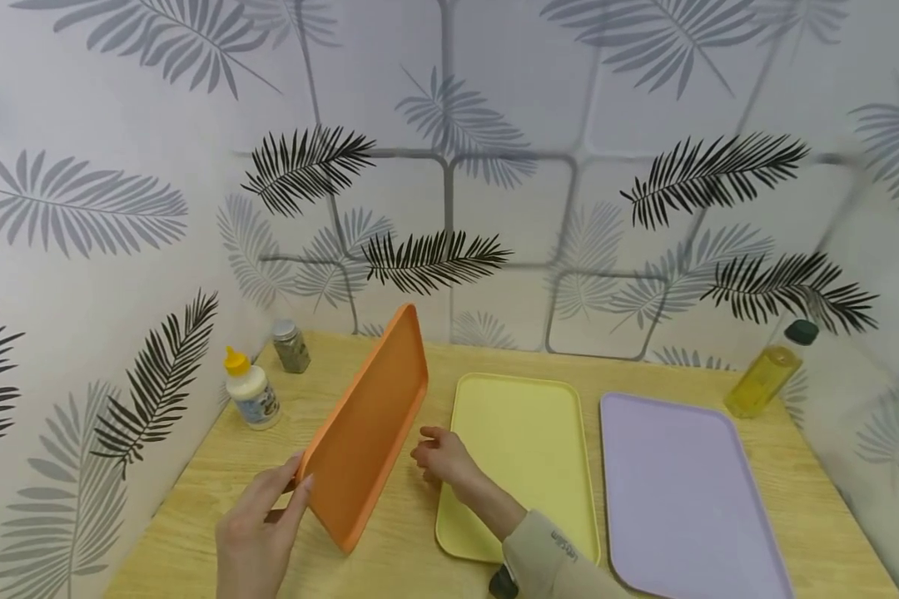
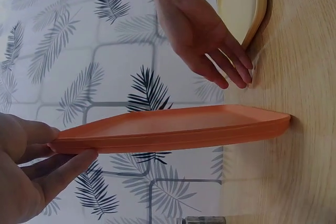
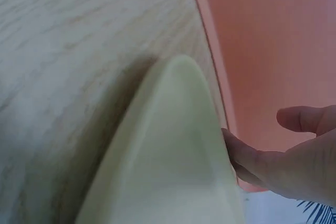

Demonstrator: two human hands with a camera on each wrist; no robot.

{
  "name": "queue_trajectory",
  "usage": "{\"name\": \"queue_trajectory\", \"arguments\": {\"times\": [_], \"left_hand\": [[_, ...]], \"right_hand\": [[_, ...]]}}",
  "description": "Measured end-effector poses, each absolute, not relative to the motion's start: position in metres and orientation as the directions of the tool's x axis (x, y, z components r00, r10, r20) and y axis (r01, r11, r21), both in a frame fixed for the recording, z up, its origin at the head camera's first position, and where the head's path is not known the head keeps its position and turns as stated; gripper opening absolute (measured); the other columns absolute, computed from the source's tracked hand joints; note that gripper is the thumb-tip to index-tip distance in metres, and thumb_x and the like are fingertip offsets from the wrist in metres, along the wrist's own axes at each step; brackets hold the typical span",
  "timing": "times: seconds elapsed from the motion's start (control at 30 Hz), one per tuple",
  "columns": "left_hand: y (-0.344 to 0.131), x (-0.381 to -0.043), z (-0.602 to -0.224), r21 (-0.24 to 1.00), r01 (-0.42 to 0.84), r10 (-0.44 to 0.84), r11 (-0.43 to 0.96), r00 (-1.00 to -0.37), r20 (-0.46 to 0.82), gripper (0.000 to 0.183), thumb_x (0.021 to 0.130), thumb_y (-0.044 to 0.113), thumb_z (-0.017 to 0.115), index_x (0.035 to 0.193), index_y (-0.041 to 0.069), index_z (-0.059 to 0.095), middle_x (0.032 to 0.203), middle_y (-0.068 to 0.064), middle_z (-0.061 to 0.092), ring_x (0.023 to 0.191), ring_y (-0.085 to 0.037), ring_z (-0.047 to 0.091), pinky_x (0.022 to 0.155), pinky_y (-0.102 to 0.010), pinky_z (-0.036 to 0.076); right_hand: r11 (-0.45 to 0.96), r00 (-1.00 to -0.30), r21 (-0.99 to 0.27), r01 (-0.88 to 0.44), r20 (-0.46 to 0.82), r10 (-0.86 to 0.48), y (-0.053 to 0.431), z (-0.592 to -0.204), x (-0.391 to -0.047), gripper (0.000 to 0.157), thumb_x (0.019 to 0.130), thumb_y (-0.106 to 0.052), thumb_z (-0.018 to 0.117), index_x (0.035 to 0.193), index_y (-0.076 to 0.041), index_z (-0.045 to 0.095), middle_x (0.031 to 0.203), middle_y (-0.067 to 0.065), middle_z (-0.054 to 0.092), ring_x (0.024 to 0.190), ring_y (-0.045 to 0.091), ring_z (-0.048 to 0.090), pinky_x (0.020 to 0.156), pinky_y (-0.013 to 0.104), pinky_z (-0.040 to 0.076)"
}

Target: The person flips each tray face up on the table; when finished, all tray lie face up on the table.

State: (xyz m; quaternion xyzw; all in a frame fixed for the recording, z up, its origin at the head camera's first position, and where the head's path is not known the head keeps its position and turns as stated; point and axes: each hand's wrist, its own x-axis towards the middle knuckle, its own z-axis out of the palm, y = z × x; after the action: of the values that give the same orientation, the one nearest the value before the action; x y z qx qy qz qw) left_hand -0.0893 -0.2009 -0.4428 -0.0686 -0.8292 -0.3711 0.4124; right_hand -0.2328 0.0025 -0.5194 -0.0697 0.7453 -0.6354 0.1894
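My left hand (image 1: pixel 258 528) pinches the near upper corner of an orange tray (image 1: pixel 374 424), thumb on one face and fingers on the other. The tray stands tilted up on edge, its long lower side at the wooden table in the left wrist view. To its right, my right hand (image 1: pixel 445 460) holds nothing; its fingers are loosely extended in the left wrist view. That hand hovers over the left edge of a yellow tray (image 1: pixel 524 449), which lies flat. Further right lies a purple tray (image 1: pixel 682 491). In the right wrist view, the yellow tray's corner (image 3: pixel 181 108) fills the foreground.
A white glue bottle with a yellow cap (image 1: pixel 252 395) and a small grey-lidded jar (image 1: pixel 290 348) stand at the back left. A bottle of yellow liquid (image 1: pixel 766 378) is at the back right. Leaf-patterned walls (image 1: pixel 494 308) border the table. Something dark (image 1: pixel 504 582) shows beside my right sleeve.
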Motion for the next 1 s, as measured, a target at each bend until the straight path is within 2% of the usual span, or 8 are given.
{"name": "queue_trajectory", "arguments": {"times": [0.13, 0.3, 0.4, 0.53, 0.63, 0.77, 0.9, 1.0], "left_hand": [[-0.206, -0.091, -0.443, 0.711, 0.315, -0.328, 0.629, -0.722, 0.61, 0.034, 0.078, -0.013, 0.072, 0.11, 0.0, 0.072, 0.088, -0.011, 0.07, 0.078, 0.013, 0.058, 0.053, -0.015, 0.053], [-0.22, -0.096, -0.444, 0.899, 0.09, -0.489, 0.43, -0.814, 0.315, 0.03, 0.088, -0.001, 0.067, 0.118, 0.0, 0.068, 0.098, -0.015, 0.069, 0.073, 0.005, 0.063, 0.057, -0.023, 0.056], [-0.233, -0.1, -0.446, 0.958, -0.014, -0.527, 0.287, -0.837, 0.145, 0.033, 0.091, 0.004, 0.065, 0.124, 0.0, 0.064, 0.102, -0.007, 0.068, 0.075, 0.003, 0.065, 0.059, -0.027, 0.057], [-0.247, -0.104, -0.451, 0.989, -0.106, -0.529, 0.107, -0.848, -0.034, 0.039, 0.092, 0.008, 0.064, 0.129, -0.001, 0.058, 0.096, 0.005, 0.064, 0.078, -0.002, 0.065, 0.064, -0.033, 0.058], [-0.255, -0.106, -0.455, 0.988, -0.148, -0.524, 0.049, -0.846, -0.101, 0.041, 0.093, 0.007, 0.063, 0.133, -0.002, 0.054, 0.095, 0.003, 0.061, 0.078, -0.004, 0.065, 0.065, -0.036, 0.059], [-0.264, -0.107, -0.461, 0.981, -0.188, -0.512, 0.046, -0.848, -0.138, 0.041, 0.096, 0.004, 0.057, 0.135, -0.003, 0.049, 0.104, -0.006, 0.057, 0.078, -0.004, 0.063, 0.067, -0.038, 0.059], [-0.27, -0.109, -0.466, 0.977, -0.209, -0.489, 0.03, -0.856, -0.168, 0.042, 0.097, 0.002, 0.053, 0.138, -0.004, 0.044, 0.116, -0.015, 0.05, 0.08, -0.002, 0.062, 0.069, -0.038, 0.058], [-0.272, -0.11, -0.468, 0.977, -0.212, -0.465, -0.003, -0.865, -0.189, 0.043, 0.098, 0.003, 0.051, 0.14, -0.003, 0.04, 0.12, -0.014, 0.048, 0.082, -0.001, 0.062, 0.071, -0.039, 0.058]], "right_hand": [[0.181, -0.913, -0.973, 0.14, -0.198, -0.357, 0.0, -0.523, -0.232, 0.061, 0.085, 0.0, 0.057, 0.139, 0.019, 0.033, 0.127, 0.034, 0.051, 0.104, 0.038, 0.061, 0.081, 0.046, 0.055], [0.139, -0.922, -0.981, 0.139, -0.179, -0.344, 0.001, -0.52, -0.231, 0.062, 0.08, 0.012, 0.055, 0.136, 0.024, 0.03, 0.126, 0.039, 0.047, 0.102, 0.042, 0.062, 0.08, 0.043, 0.056], [0.14, -0.926, -0.982, 0.13, -0.171, -0.337, 0.002, -0.521, -0.229, 0.061, 0.08, 0.013, 0.058, 0.135, 0.023, 0.034, 0.125, 0.038, 0.048, 0.104, 0.042, 0.061, 0.08, 0.041, 0.056], [0.121, -0.932, -0.984, 0.135, -0.167, -0.322, 0.004, -0.522, -0.227, 0.062, 0.08, 0.013, 0.062, 0.135, 0.022, 0.035, 0.123, 0.037, 0.049, 0.105, 0.043, 0.061, 0.079, 0.04, 0.057], [0.082, -0.93, -0.986, 0.148, -0.167, -0.326, 0.005, -0.523, -0.227, 0.063, 0.082, 0.014, 0.062, 0.136, 0.024, 0.03, 0.122, 0.037, 0.047, 0.102, 0.044, 0.062, 0.079, 0.042, 0.056], [0.038, -0.928, -0.987, 0.156, -0.16, -0.335, 0.007, -0.524, -0.228, 0.061, 0.084, 0.016, 0.06, 0.136, 0.024, 0.029, 0.116, 0.036, 0.049, 0.093, 0.042, 0.065, 0.075, 0.044, 0.057], [0.02, -0.934, -0.989, 0.143, -0.142, -0.328, 0.008, -0.525, -0.229, 0.055, 0.084, 0.016, 0.059, 0.135, 0.02, 0.039, 0.107, 0.034, 0.057, 0.086, 0.038, 0.068, 0.068, 0.043, 0.058], [0.012, -0.939, -0.992, 0.127, -0.124, -0.322, 0.009, -0.523, -0.229, 0.05, 0.084, 0.017, 0.06, 0.132, 0.016, 0.046, 0.104, 0.031, 0.063, 0.082, 0.035, 0.07, 0.065, 0.043, 0.058]]}}
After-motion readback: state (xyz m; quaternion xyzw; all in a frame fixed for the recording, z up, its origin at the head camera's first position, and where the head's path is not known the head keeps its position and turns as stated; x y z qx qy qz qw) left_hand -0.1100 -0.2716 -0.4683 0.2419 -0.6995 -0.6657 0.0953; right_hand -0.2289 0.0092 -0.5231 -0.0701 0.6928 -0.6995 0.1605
